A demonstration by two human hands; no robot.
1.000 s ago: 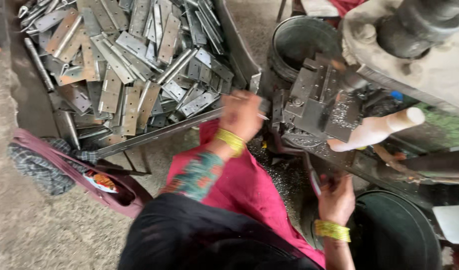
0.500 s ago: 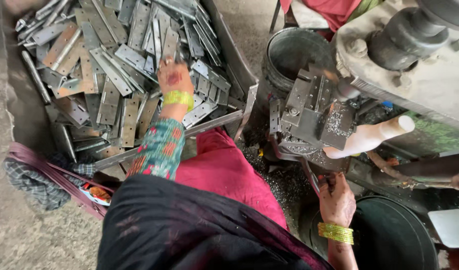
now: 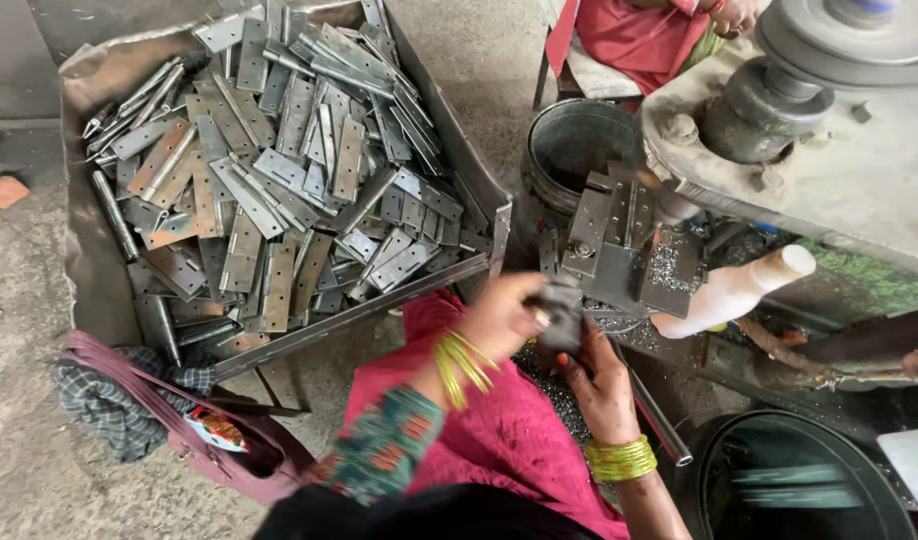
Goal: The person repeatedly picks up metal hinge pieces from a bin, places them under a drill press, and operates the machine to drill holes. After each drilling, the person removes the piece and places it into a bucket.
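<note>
Bare concrete floor [image 3: 19, 420] underfoot, dusty and grey. A big sheet-metal tray [image 3: 97, 285] sits on it, heaped with flat steel hinge plates [image 3: 279, 190]. Just off the tray's lower right corner both hands meet: the left hand [image 3: 499, 318] and the right hand [image 3: 599, 385] are curled around a small dark metal piece [image 3: 561, 320], just below the drill jig [image 3: 619, 240]. That piece is blurred, so its exact shape is unclear. A bucket [image 3: 579, 150] stands behind; the machine head [image 3: 829, 110] is cut off at the right edge.
</note>
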